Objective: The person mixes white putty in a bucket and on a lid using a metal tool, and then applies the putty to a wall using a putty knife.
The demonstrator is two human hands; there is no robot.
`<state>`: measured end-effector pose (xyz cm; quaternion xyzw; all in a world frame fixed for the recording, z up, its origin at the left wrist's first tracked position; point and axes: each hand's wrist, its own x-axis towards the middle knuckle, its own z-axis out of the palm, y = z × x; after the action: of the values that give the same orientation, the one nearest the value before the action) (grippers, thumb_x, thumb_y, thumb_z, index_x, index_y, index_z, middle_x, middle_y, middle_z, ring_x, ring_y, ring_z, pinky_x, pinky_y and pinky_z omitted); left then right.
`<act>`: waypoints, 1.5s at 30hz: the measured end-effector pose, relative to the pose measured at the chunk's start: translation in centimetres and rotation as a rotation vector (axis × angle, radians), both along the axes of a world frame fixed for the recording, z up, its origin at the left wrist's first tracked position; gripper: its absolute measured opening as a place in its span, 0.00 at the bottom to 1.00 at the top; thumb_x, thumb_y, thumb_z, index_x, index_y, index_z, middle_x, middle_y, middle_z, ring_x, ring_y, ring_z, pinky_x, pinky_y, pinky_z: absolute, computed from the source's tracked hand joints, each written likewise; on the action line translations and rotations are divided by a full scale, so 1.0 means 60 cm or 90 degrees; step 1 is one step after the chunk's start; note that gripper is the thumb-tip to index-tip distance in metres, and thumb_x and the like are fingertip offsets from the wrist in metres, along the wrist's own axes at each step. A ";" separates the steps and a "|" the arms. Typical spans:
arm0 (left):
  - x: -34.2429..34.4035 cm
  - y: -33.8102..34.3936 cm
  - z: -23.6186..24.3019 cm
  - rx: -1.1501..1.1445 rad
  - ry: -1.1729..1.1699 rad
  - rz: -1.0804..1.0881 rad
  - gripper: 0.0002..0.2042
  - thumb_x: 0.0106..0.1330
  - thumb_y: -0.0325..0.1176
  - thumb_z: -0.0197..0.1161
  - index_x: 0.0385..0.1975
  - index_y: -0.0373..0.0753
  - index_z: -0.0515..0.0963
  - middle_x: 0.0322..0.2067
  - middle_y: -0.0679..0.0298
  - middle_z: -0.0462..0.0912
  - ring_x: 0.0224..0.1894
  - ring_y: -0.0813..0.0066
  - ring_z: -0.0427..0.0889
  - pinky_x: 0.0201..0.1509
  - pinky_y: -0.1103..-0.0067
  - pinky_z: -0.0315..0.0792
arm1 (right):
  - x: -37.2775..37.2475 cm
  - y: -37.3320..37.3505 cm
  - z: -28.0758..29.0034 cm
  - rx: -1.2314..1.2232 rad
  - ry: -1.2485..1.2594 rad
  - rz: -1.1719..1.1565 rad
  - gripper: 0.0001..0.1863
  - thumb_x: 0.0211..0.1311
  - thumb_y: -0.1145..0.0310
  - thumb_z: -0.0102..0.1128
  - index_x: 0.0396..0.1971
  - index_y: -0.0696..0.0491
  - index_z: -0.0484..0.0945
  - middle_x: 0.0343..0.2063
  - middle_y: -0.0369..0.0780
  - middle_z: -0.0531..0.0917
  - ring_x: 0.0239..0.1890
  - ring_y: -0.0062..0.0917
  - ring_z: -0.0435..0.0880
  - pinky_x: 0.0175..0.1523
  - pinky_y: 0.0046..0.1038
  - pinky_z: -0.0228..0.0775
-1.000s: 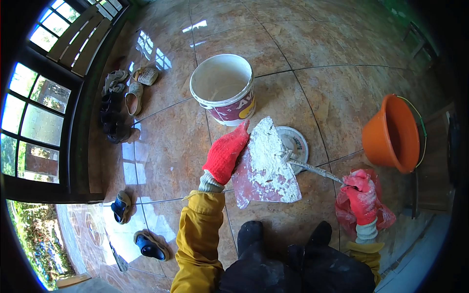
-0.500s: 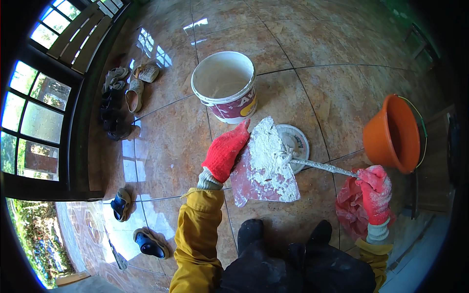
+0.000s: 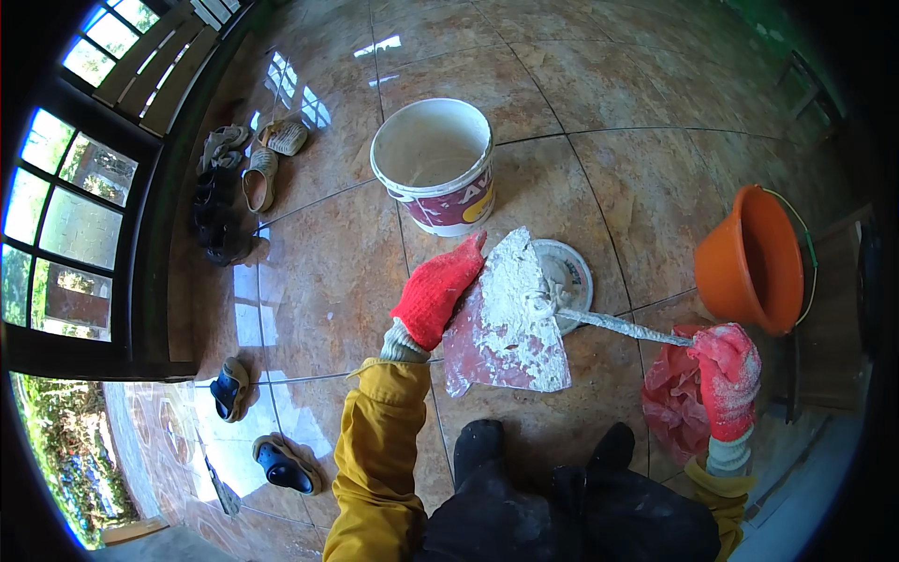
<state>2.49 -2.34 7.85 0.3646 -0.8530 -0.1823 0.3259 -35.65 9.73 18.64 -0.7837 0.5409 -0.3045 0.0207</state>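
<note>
My left hand (image 3: 438,292), in a red knitted glove, grips the left edge of a flat reddish board (image 3: 465,354). A thick layer of white paste (image 3: 517,295) covers much of the board. My right hand (image 3: 729,375), its red glove dusted white, is closed around the end of a long paste-coated rod (image 3: 629,327). The rod's other end sits in the paste at the board's right side; its tip is hidden. Partly under the board is a round white lid (image 3: 576,265) smeared with paste. A crumpled pink plastic bag (image 3: 667,403) lies beside my right hand.
A white bucket (image 3: 440,201) with a maroon band stands beyond the board on the tiled floor (image 3: 318,244). An orange bucket (image 3: 740,267) with a green handle leans at right. Several shoes (image 3: 260,178) and blue clogs (image 3: 286,465) lie at left by the windows (image 3: 70,201).
My right hand has shifted slightly right and toward me with the rod. The board has moved only a little, still in my left hand.
</note>
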 end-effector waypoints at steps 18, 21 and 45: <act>0.007 0.004 -0.016 0.010 0.119 -0.066 0.23 0.61 0.30 0.50 0.58 0.41 0.62 0.60 0.51 0.62 0.61 0.54 0.65 0.61 0.70 0.61 | 0.021 0.023 -0.012 0.050 -0.005 0.059 0.16 0.35 0.86 0.61 0.28 0.54 0.78 0.31 0.39 0.76 0.33 0.36 0.76 0.37 0.33 0.70; 0.004 0.006 -0.023 0.028 0.122 -0.061 0.22 0.62 0.30 0.49 0.58 0.41 0.62 0.60 0.51 0.62 0.61 0.54 0.65 0.62 0.70 0.60 | 0.028 0.022 -0.014 -0.002 -0.011 0.045 0.14 0.37 0.86 0.61 0.27 0.53 0.78 0.30 0.39 0.76 0.32 0.35 0.75 0.37 0.32 0.69; 0.004 0.006 -0.033 0.100 0.151 -0.092 0.22 0.64 0.32 0.49 0.59 0.41 0.61 0.61 0.50 0.61 0.62 0.55 0.64 0.62 0.70 0.60 | 0.008 0.031 -0.029 0.081 -0.131 0.024 0.09 0.43 0.85 0.58 0.24 0.55 0.78 0.27 0.38 0.76 0.32 0.31 0.74 0.35 0.27 0.69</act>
<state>2.76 -1.98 5.89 0.3028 -0.8158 -0.3127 0.3807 -35.17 11.59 16.91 -0.7555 0.5394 -0.3479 0.1311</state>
